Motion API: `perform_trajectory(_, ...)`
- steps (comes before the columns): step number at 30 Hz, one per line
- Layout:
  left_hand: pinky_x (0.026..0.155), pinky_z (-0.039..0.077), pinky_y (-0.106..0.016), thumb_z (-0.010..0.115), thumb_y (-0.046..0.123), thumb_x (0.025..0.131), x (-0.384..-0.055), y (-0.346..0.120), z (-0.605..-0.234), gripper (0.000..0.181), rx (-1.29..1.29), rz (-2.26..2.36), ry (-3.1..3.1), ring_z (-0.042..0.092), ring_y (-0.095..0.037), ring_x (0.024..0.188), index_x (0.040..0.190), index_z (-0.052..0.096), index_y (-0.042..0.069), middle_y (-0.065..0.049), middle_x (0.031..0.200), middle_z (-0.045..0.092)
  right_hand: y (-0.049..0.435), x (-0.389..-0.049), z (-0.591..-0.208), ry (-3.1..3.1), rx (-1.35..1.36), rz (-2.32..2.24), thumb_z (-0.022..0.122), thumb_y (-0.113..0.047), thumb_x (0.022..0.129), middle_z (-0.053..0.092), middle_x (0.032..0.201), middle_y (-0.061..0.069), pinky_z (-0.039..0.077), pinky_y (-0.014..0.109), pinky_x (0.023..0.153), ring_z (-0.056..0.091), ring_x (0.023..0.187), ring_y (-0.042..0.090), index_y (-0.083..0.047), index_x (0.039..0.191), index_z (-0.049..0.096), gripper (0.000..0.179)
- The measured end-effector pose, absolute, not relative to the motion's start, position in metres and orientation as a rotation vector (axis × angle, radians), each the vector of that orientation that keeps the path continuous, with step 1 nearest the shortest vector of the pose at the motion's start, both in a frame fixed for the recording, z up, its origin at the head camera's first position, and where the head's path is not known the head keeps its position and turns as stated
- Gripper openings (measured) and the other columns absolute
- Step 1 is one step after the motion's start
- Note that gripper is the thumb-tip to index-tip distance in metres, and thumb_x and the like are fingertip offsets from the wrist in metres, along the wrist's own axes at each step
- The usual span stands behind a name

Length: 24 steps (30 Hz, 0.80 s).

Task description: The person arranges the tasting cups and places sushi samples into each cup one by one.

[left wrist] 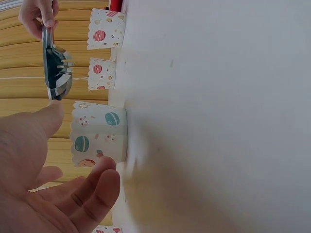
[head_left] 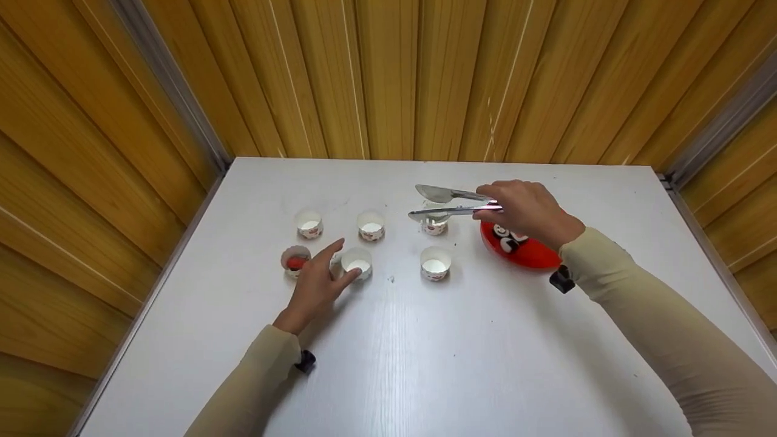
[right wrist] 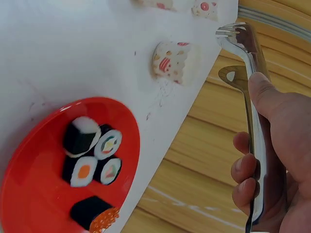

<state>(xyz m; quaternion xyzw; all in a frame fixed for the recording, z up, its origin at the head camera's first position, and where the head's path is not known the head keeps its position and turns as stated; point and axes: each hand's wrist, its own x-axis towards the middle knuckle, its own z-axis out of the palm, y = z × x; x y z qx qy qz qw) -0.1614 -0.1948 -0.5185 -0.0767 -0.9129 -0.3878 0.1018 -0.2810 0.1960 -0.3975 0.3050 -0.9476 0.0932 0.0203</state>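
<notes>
My right hand [head_left: 525, 209] grips a pair of metal serving tongs [head_left: 455, 211] by the handle. Their two arms are spread, with nothing between the tips, and one tip has fork-like prongs [right wrist: 228, 32]. The tongs hang over the far right paper cups. My left hand [head_left: 318, 276] is beside a white paper baking cup [head_left: 357, 261], thumb and fingers spread around its near side. In the left wrist view this cup [left wrist: 99, 133] stands upright, printed with teal macarons. Left of that hand, another cup [head_left: 296, 261] has a red piece inside.
More paper cups stand at the back left [head_left: 309, 224], back middle [head_left: 371, 226] and right [head_left: 436, 264]. A red plate [head_left: 528, 260], partly hidden under my right hand, holds several sushi pieces [right wrist: 83, 170]. Wood-look panels [head_left: 388, 79] border the white table [head_left: 425, 364].
</notes>
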Motion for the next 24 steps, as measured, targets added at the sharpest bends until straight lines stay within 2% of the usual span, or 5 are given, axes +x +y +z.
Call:
perform_trajectory(4, 0.11, 0.043, -0.049, 0.082, 0.031, 0.089, -0.162, -0.194, -0.52, 0.072, -0.223, -1.156, -2.705, 0.06, -0.03, 0.124, 0.148, 0.052, 0.002, -0.017, 0.141, 0.061, 0.21, -0.282, -0.399, -2.936, 0.916, 0.267, 0.079, -0.032, 0.092, 0.073, 0.104, 0.007, 0.054, 0.043, 0.068, 0.065, 0.085, 0.025, -0.011, 0.129, 0.068, 0.044)
perform_trajectory(8, 0.11, 0.042, -0.049, 0.081, 0.03, 0.09, -0.163, -0.194, -0.521, 0.069, -0.225, -1.15, -2.716, 0.06, -0.03, 0.124, 0.147, 0.053, 0.003, -0.016, 0.137, 0.064, 0.223, -0.282, -0.401, -2.948, 0.885, 0.251, 0.08, -0.031, 0.092, 0.073, 0.109, 0.01, 0.056, 0.047, 0.071, 0.066, 0.089, 0.027, -0.01, 0.13, 0.068, 0.045)
perform_trajectory(13, 0.111, 0.043, -0.048, 0.08, 0.032, 0.092, -0.163, -0.194, -0.522, 0.066, -0.2, -1.138, -2.748, 0.058, -0.028, 0.13, 0.147, 0.055, 0.005, -0.014, 0.139, 0.063, 0.239, -0.283, -0.404, -2.969, 0.838, 0.243, 0.081, -0.027, 0.09, 0.073, 0.101, 0.007, 0.054, 0.045, 0.066, 0.063, 0.083, 0.025, -0.01, 0.126, 0.07, 0.041)
perform_trajectory(21, 0.107, 0.046, -0.048, 0.079, 0.035, 0.092, -0.162, -0.197, -0.523, 0.061, -0.21, -1.119, -2.763, 0.063, -0.023, 0.111, 0.143, 0.06, 0.006, -0.013, 0.139, 0.064, 0.259, -0.285, -0.408, -3.041, 0.738, 0.222, 0.079, -0.031, 0.091, 0.073, 0.112, 0.013, 0.055, 0.049, 0.07, 0.063, 0.093, 0.029, -0.01, 0.132, 0.068, 0.047)
perform_trajectory(24, 0.107, 0.046, -0.047, 0.08, 0.034, 0.091, -0.163, -0.198, -0.523, 0.061, -0.196, -1.116, -2.766, 0.062, -0.022, 0.114, 0.142, 0.061, 0.007, -0.012, 0.139, 0.064, 0.266, -0.285, -0.409, -3.071, 0.707, 0.219, 0.078, -0.032, 0.092, 0.072, 0.113, 0.014, 0.055, 0.05, 0.071, 0.062, 0.093, 0.03, -0.009, 0.133, 0.067, 0.048)
